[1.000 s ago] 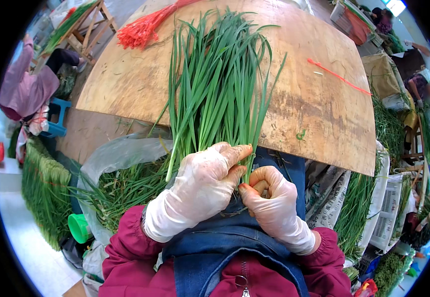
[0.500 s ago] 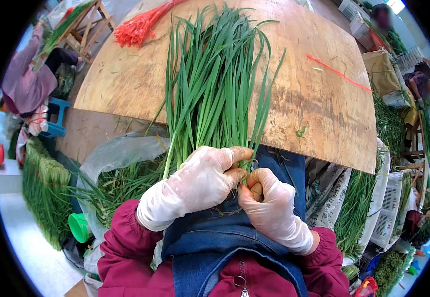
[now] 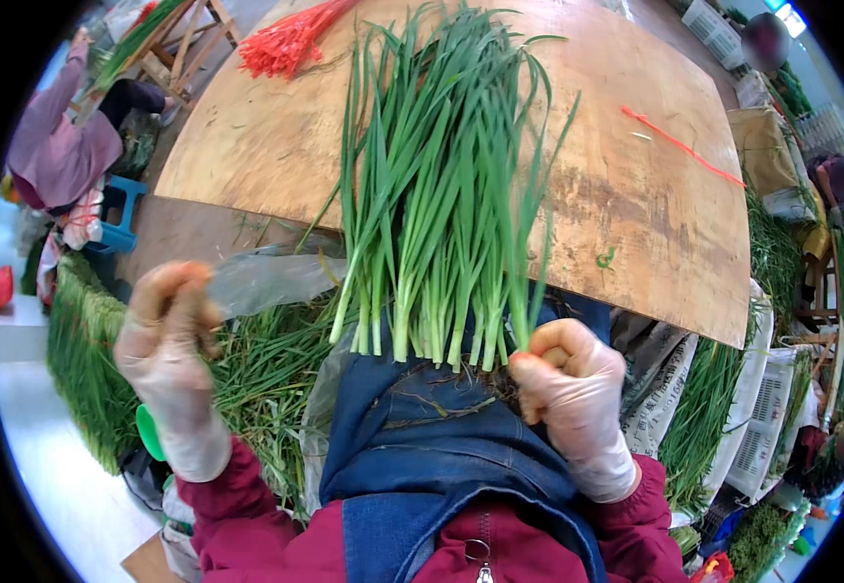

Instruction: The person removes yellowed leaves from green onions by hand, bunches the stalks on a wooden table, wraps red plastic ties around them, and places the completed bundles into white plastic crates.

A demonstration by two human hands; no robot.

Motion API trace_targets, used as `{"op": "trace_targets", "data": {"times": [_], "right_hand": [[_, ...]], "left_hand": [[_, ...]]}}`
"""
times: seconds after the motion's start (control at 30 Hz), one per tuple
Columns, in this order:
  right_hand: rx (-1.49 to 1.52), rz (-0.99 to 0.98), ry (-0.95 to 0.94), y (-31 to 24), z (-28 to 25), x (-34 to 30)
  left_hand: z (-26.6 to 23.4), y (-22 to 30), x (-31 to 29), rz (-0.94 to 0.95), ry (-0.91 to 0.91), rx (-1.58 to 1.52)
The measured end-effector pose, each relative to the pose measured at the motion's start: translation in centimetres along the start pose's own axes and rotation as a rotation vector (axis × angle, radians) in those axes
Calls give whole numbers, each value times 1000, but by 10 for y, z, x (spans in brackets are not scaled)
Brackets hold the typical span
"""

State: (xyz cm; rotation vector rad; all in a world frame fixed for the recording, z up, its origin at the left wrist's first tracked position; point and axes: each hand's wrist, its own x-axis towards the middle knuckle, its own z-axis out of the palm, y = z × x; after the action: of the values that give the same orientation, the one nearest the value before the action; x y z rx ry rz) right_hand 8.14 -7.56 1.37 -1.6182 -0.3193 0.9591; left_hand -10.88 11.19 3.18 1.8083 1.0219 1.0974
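A loose bunch of garlic chives (image 3: 432,185) lies over the near edge of the wooden board (image 3: 670,253), its pale cut ends pointing at me and hanging over my lap. At the right side of the bunch, my right hand (image 3: 577,389) in a whitish glove pinches the base of a few chives (image 3: 524,311). Away to the left, my left hand (image 3: 171,360), gloved too, is raised above a plastic bag of loose green leaves (image 3: 267,374). Its fingers are curled together and slightly blurred; whatever they hold, if anything, cannot be made out.
Red ties (image 3: 291,44) lie heaped at the board's far left, and a single red tie (image 3: 679,146) rests on its right. Stacked chives (image 3: 92,360) stand at left by a blue stool (image 3: 119,214). More greens (image 3: 708,408) fill sacks at right. Other people work nearby.
My left hand has left the chives and swung out left over the bag. My right hand has shifted slightly right, pinching a few chives. The pale ends are now uncovered.
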Motion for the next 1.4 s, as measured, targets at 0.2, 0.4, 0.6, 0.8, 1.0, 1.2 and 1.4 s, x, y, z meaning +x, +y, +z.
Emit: {"op": "trace_targets", "data": {"times": [0.2, 0.4, 0.6, 0.8, 1.0, 1.2, 1.4], "right_hand": [[150, 90, 7, 15, -11, 5], [-126, 77, 8, 17, -22, 11], [-138, 39, -19, 23, -16, 32], [272, 126, -156, 24, 21, 49], [439, 229, -169, 27, 31, 51], [477, 292, -189, 22, 22, 49], [474, 198, -313, 19, 16, 48]], "left_hand": [[-78, -81, -27, 415, -141, 1091], [-17, -48, -32, 224, -129, 462], [33, -12, -34, 418, -276, 292], [65, 1, -35, 609, -559, 436], [50, -16, -32, 530, -414, 533], [46, -14, -37, 482, -359, 588], [62, -2, -51, 515, -373, 473]]}}
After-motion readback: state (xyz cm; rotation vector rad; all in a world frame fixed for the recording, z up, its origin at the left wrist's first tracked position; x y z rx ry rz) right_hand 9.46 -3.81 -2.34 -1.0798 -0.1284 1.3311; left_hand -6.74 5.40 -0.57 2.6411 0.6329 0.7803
